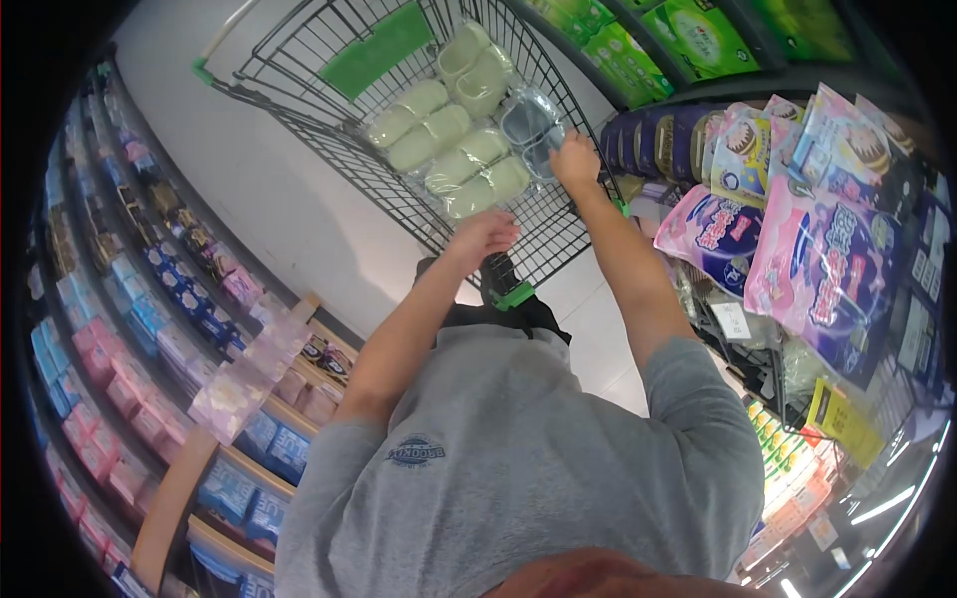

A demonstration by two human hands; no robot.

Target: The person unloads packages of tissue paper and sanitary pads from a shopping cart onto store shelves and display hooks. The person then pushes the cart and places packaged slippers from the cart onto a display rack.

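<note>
A wire shopping cart [329,149] with green plastic trim stands before me. Inside lie several pairs of pale green slippers [483,187] in clear plastic wrap. At their right is a wrapped pair of grey-blue slippers [528,120]. My right hand [576,161] reaches over the cart's right side, its fingers closed at the edge of the grey-blue pair; the fingertips are partly hidden. My left hand [485,239] hovers over the near end of the cart, just below the pale green slippers. Its fingers are loosely bent and a little apart, holding nothing.
Shelves of pink and blue packs [110,369] line the left side. To the right hang large pink and purple bags [827,259], close to my right arm. Green packs [698,40] fill the shelf at upper right. Pale floor tiles [299,209] show beside the cart.
</note>
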